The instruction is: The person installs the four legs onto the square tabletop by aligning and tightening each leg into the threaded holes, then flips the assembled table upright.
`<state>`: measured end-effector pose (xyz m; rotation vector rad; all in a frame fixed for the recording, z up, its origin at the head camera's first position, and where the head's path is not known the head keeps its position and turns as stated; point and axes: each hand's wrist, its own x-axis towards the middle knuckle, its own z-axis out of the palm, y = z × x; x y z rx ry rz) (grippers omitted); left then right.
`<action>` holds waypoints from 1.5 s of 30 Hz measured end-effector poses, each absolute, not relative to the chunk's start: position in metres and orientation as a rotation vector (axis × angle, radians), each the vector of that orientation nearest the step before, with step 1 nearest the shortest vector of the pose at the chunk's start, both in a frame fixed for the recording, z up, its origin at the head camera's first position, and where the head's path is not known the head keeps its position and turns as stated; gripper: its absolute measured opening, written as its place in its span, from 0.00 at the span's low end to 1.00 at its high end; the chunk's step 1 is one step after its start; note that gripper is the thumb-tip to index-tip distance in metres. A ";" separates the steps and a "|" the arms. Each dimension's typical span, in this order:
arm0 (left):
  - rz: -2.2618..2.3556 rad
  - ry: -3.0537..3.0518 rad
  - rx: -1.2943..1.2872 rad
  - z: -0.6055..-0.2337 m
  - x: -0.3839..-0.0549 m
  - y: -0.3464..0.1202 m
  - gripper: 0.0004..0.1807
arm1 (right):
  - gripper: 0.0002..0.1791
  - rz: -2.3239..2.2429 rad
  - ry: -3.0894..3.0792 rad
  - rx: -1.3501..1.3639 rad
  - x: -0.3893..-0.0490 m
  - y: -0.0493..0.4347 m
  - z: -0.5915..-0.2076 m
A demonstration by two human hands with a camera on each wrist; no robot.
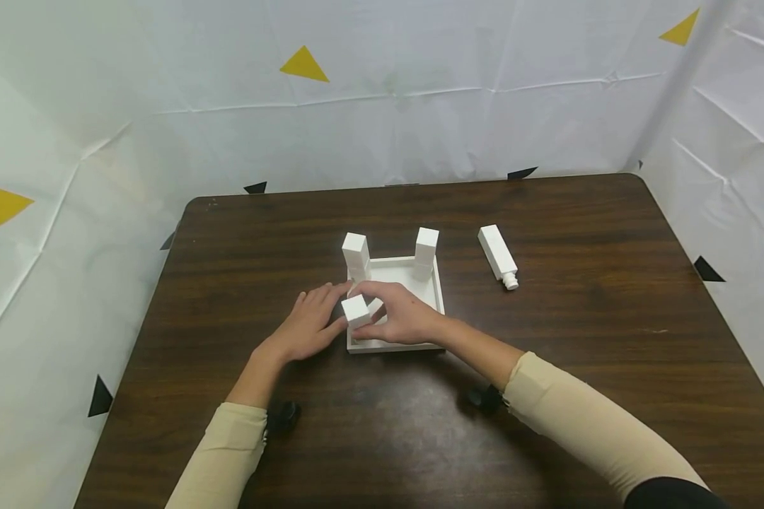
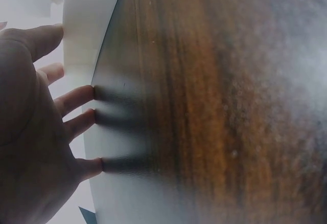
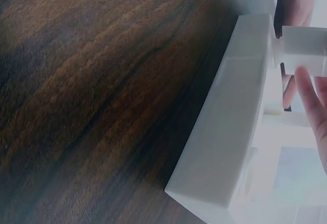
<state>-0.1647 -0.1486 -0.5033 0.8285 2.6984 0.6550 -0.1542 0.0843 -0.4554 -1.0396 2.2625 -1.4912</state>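
A white square tray-like panel (image 1: 397,347) with a raised rim lies on the table. My right hand (image 1: 404,312) pinches a square white post (image 1: 356,311) between thumb and fingers at the panel's near left corner. In the right wrist view, this post (image 3: 305,47) stands upright by the rim; its lower end is partly hidden. Two more white posts rise from the far corners, one left (image 1: 356,252) and one right (image 1: 426,247). My left hand (image 1: 308,324) lies spread beside the panel's left edge, and its fingertips (image 2: 88,116) touch the tabletop.
One loose white post (image 1: 498,254) with a rounded peg end lies right of the panel on the dark wooden table (image 1: 598,304). White sheeting (image 1: 388,134) with yellow and black triangles surrounds the table's back and sides.
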 end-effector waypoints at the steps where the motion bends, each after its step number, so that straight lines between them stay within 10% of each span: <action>1: 0.651 2.697 0.822 -0.503 -0.165 -0.149 0.35 | 0.24 -1.494 2.271 -1.039 -0.154 0.083 -0.455; 28: 0.612 2.693 0.771 -0.501 -0.163 -0.148 0.28 | 0.40 -1.366 2.138 -1.152 -0.160 0.088 -0.451; 45: 0.676 2.686 0.818 -0.503 -0.165 -0.149 0.35 | 0.29 -1.393 1.962 -1.056 -0.163 0.091 -0.447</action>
